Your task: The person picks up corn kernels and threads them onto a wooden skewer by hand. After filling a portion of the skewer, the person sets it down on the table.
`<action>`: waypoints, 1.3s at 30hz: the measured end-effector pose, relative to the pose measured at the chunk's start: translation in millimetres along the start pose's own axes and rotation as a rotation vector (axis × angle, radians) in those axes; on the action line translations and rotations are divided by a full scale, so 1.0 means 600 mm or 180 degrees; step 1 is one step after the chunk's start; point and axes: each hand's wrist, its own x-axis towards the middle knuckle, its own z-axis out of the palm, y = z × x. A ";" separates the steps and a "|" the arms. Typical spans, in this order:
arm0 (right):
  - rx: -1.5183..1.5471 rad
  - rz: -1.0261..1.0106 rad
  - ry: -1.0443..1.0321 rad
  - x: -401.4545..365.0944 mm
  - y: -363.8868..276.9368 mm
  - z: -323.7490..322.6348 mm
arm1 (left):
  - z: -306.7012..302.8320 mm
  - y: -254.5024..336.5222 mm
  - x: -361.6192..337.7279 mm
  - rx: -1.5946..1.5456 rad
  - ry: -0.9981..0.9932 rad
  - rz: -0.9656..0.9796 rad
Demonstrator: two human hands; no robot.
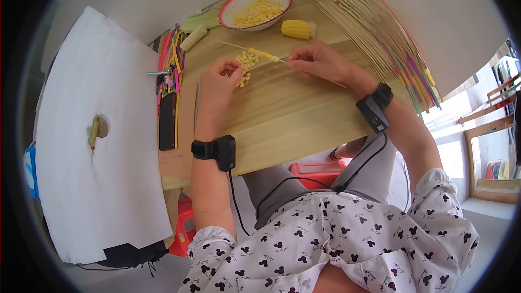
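Over on the left, a big white paper sheet (pixel 97 173) covers that side, with a flat black phone (pixel 167 121) and a spill of coloured plastic sticks (pixel 175 57) lying at the edge of the pale wooden table (pixel 282 119). A stripped pale corn cob (pixel 194 38) lies just behind them.

The person's left hand (pixel 221 78) sits at a small heap of loose yellow corn kernels (pixel 245 68), its fingers drawn narrowly together. Whether a kernel is between them I cannot tell. A thin bamboo skewer (pixel 233 45) runs slantwise between the two hands. Only a short run of threaded kernels (pixel 264 54) is on it, and the rest of its length looks bare. The right hand (pixel 315 61) is pinched closed on the skewer just beside that run.

Behind, a red-rimmed white enamel bowl (pixel 232 6) holds plenty more kernels, and a short yellow cob piece (pixel 297 29) is uncut. On the right lies a wide fan of bare bamboo sticks (pixel 369 27). To my eye the threading has barely begun: one skewer is partly filled, and many kernels and sticks are left
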 end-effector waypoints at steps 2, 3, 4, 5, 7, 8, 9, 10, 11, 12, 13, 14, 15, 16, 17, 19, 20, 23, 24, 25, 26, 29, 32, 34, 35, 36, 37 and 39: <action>0.0009 0.0014 -0.0016 0.000 -0.001 -0.001 | -0.011 -0.014 0.011 -0.0531 0.0268 -0.0040; 0.0055 -0.0014 -0.0036 0.000 0.000 -0.001 | -0.017 -0.020 0.015 -0.0981 0.0440 -0.0043; 0.0099 -0.0042 -0.0056 0.000 -0.001 0.000 | -0.023 -0.029 0.017 -0.1433 0.0612 -0.0040; 0.0097 -0.0066 -0.0072 -0.001 -0.001 0.001 | -0.028 -0.039 0.020 -0.1420 0.0635 -0.0027; 0.0164 0.0050 -0.0145 -0.003 -0.003 0.004 | -0.036 -0.056 0.023 -0.2629 0.0657 -0.0261; 0.0165 0.0031 -0.0155 -0.004 -0.003 0.007 | -0.036 -0.063 0.024 -0.2617 0.0671 -0.0248; 0.0235 0.0067 -0.0218 -0.005 -0.002 0.010 | -0.036 -0.070 0.025 -0.2896 0.0756 -0.0365; 0.0306 0.0107 -0.0279 -0.005 -0.002 0.012 | -0.036 -0.075 0.027 -0.3177 0.0837 -0.0486; 0.0308 0.0098 -0.0281 -0.005 -0.002 0.013 | -0.036 -0.079 0.029 -0.3170 0.0841 -0.0480; 0.0306 0.0075 -0.0331 -0.005 -0.003 0.014 | -0.035 -0.084 0.031 -0.3404 0.0804 -0.0535; 0.0301 0.0053 -0.0380 -0.005 -0.002 0.015 | -0.035 -0.088 0.033 -0.3640 0.0766 -0.0588; 0.0302 0.0052 -0.0382 -0.004 -0.001 0.014 | -0.035 -0.091 0.035 -0.3638 0.0768 -0.0588; 0.0313 0.0040 -0.0404 -0.003 0.002 0.013 | -0.036 -0.094 0.036 -0.3759 0.0726 -0.0600; 0.0323 0.0030 -0.0427 -0.002 0.004 0.013 | -0.037 -0.097 0.037 -0.3880 0.0685 -0.0612; 0.0324 0.0030 -0.0430 -0.003 0.004 0.013 | -0.037 -0.100 0.038 -0.3879 0.0688 -0.0613; 0.0361 0.0010 -0.0404 -0.003 0.004 0.013 | -0.038 -0.104 0.039 -0.4049 0.0635 -0.0693; 0.0364 0.0010 -0.0409 -0.003 0.005 0.013 | -0.038 -0.104 0.040 -0.4048 0.0641 -0.0695; 0.0369 -0.0002 -0.0413 -0.002 0.006 0.013 | -0.038 -0.106 0.040 -0.4248 0.0612 -0.0702; 0.0352 0.0048 -0.0397 -0.002 0.006 0.013 | -0.039 -0.107 0.040 -0.4340 0.0518 -0.0694; 0.0336 0.0098 -0.0378 -0.002 0.005 0.014 | -0.039 -0.108 0.040 -0.4429 0.0421 -0.0686; 0.0335 0.0095 -0.0381 -0.002 0.005 0.014 | -0.040 -0.108 0.040 -0.4429 0.0424 -0.0683; 0.0345 0.0083 -0.0366 -0.003 0.004 0.014 | -0.038 -0.108 0.040 -0.4479 0.0408 -0.0676; 0.0408 0.0103 -0.0367 -0.003 0.002 0.013 | -0.035 -0.108 0.040 -0.4451 0.0464 -0.0646; 0.0378 0.0110 -0.0396 -0.003 0.004 0.012 | -0.035 -0.107 0.041 -0.4388 0.0525 -0.0630; 0.0378 0.0110 -0.0397 -0.003 0.003 0.012 | -0.034 -0.107 0.041 -0.4388 0.0526 -0.0630; 0.0350 0.0117 -0.0383 -0.003 0.003 0.012 | -0.034 -0.108 0.041 -0.4370 0.0545 -0.0634; 0.0322 0.0125 -0.0368 -0.003 0.002 0.012 | -0.034 -0.111 0.041 -0.4352 0.0562 -0.0637; 0.0317 0.0126 -0.0376 -0.003 0.003 0.011 | -0.035 -0.117 0.044 -0.4381 0.0501 -0.0620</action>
